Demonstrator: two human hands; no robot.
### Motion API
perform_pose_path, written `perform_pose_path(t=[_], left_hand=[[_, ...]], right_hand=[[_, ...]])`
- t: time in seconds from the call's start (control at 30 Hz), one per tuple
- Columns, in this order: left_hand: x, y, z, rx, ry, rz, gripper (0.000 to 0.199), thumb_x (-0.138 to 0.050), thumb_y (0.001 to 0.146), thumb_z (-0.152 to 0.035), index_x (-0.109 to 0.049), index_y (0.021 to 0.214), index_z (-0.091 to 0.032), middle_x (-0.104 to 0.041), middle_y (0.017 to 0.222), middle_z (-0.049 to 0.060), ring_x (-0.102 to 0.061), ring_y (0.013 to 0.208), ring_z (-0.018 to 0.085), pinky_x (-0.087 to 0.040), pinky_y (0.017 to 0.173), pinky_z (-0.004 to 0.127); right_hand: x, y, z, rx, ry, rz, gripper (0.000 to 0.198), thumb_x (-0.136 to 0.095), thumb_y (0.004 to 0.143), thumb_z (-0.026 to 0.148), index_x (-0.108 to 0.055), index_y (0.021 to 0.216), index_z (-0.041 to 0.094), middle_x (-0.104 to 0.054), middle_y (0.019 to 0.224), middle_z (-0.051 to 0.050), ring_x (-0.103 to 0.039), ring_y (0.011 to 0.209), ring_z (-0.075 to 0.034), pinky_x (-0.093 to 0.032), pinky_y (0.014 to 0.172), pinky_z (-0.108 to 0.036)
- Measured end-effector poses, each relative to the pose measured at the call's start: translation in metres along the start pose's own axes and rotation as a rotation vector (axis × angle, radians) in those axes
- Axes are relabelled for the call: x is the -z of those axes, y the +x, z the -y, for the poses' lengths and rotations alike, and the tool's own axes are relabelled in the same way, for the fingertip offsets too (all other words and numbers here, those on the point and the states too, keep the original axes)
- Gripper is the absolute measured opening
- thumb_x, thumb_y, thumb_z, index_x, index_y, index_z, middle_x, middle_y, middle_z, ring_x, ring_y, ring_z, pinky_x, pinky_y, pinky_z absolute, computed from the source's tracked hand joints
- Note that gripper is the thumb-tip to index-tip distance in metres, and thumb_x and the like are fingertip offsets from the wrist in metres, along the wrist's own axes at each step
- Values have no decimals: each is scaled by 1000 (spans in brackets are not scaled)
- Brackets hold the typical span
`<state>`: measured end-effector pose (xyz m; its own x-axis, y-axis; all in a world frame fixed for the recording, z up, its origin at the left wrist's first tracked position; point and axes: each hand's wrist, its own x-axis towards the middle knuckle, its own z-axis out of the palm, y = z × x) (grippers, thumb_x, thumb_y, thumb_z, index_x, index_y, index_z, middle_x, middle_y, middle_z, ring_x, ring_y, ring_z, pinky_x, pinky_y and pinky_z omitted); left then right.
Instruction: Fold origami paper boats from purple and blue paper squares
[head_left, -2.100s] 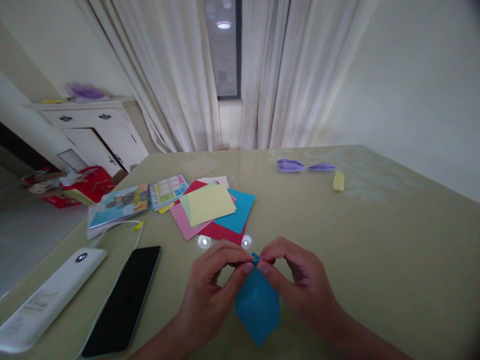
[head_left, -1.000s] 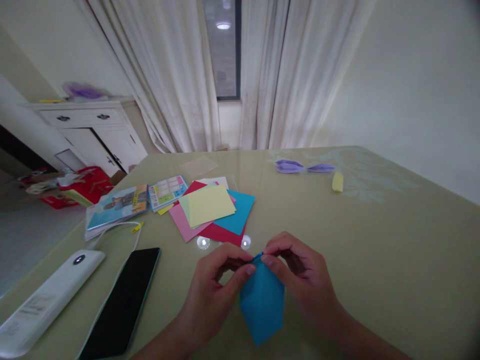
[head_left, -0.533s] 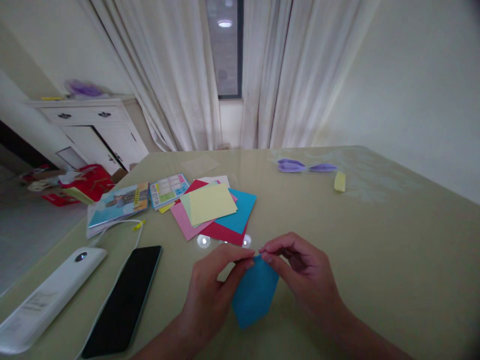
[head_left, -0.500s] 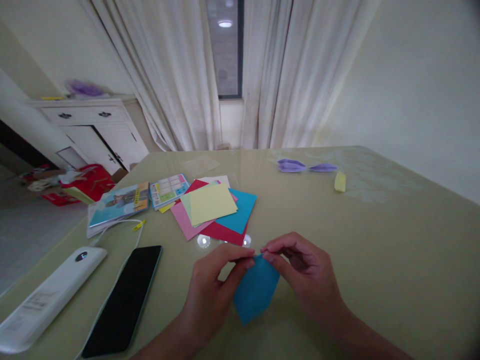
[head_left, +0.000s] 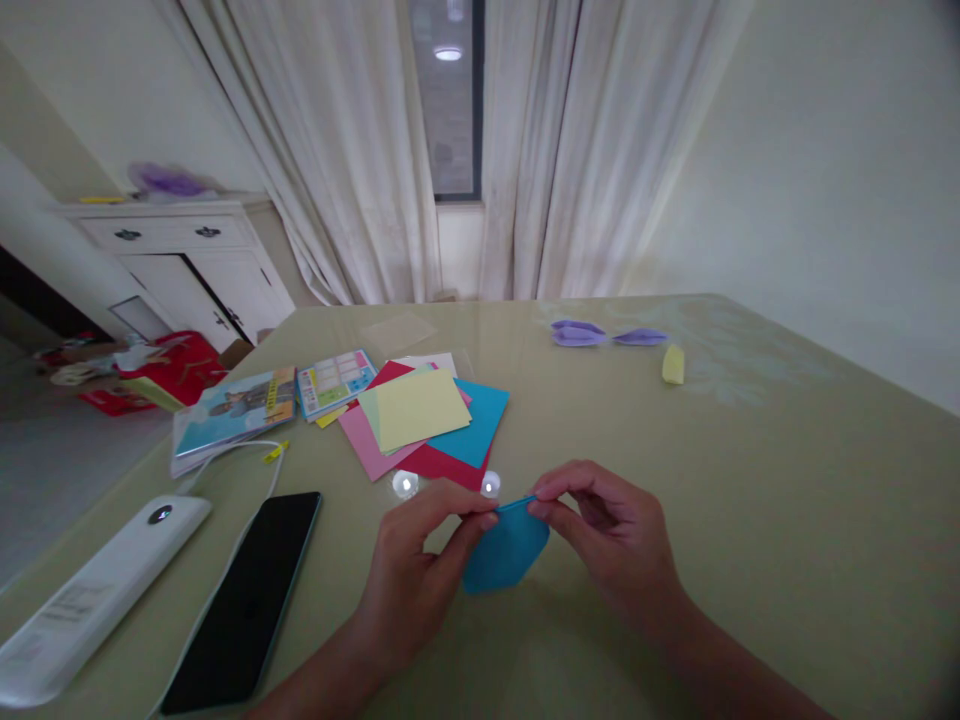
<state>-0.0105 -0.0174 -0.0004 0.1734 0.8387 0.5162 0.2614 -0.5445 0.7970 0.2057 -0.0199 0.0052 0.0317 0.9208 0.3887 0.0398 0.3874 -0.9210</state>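
A folded piece of blue paper (head_left: 506,550) hangs between my two hands above the near part of the table. Its top edge runs as a narrow folded strip from one hand to the other. My left hand (head_left: 427,565) pinches the upper left end of this edge between thumb and index finger. At the upper right end, my right hand (head_left: 607,535) grips it the same way, its other fingers curled. The lower end of the paper points down with slanted sides.
Loose coloured sheets (head_left: 420,410) lie beyond my hands, with booklets (head_left: 236,410) to their left. A black phone (head_left: 244,600) and a white device (head_left: 97,600) with a cable are at left. Purple folded paper (head_left: 577,334) and a yellow piece (head_left: 673,365) lie far right.
My hands have moved slightly apart, uncovering more of the blue paper's top edge. The paper has tilted, so its lower end sits higher and looks shorter.
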Motion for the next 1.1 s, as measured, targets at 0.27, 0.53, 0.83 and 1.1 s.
perform_pose_path(t=[0.27,0.53,0.83,1.1], left_hand=[[1,3,2,1,24,50,10,-72,100,-20,-80,102,-25,-83,95,2,-78,85,17,-59,76,24],[-8,-1,-5,14,2,96,9,-76,97,-25,-79,105,-23,-83,96,4,-78,83,18,-61,75,26],[-9,-5,-3,107,-143,71,8,-80,95,-21,-84,98,-27,-84,90,-1,-79,78,16,-60,72,22],[-5,-3,-5,43,-96,55,18,-83,93,-17,-85,103,-32,-85,90,-5,-80,77,13,-62,72,18]], right_hand=[[4,3,-2,-33,23,46,18,-94,83,36,-84,93,24,-80,85,-4,-75,80,-20,-63,74,-30],[3,6,1,10,-16,123,16,-91,86,37,-86,90,23,-78,78,-5,-72,74,-20,-58,66,-30],[2,5,0,109,32,171,6,-90,88,27,-85,92,25,-77,79,-4,-70,73,-18,-56,66,-30],[2,2,7,96,73,188,4,-87,91,24,-85,93,25,-76,81,-3,-69,74,-18,-55,67,-29]])
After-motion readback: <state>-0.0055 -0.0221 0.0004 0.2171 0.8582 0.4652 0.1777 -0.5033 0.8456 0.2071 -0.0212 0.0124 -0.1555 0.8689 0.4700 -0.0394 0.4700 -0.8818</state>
